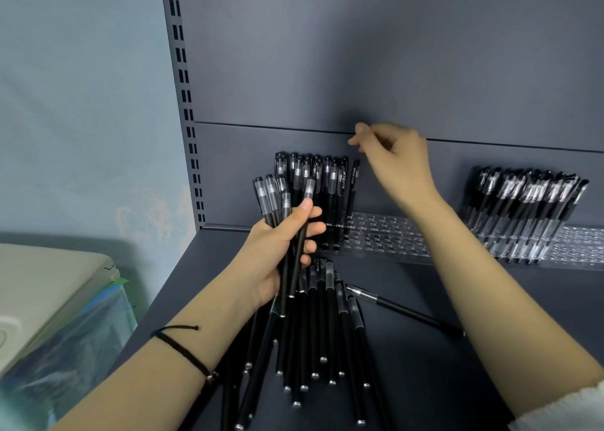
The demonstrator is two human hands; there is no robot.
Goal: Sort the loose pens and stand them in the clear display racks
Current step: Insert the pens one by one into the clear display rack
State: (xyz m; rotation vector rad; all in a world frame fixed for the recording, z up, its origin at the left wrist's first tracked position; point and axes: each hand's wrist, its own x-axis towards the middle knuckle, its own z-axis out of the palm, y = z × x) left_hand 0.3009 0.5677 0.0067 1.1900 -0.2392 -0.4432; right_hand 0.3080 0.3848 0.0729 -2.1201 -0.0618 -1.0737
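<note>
My left hand grips a bundle of several black pens with clear caps, held upright over the shelf. Under it a pile of loose black pens lies fanned on the shelf, and one pen lies apart to the right. A clear display rack stands against the back panel, with several pens standing in its left end. My right hand hovers just above and to the right of those standing pens, fingers loosely curled, holding nothing. A second clear rack at the right holds several black pens.
The dark grey shelf ends at the left along a slotted upright. Beyond that edge sits a plastic storage box with a pale lid. The dark back panel rises behind the racks.
</note>
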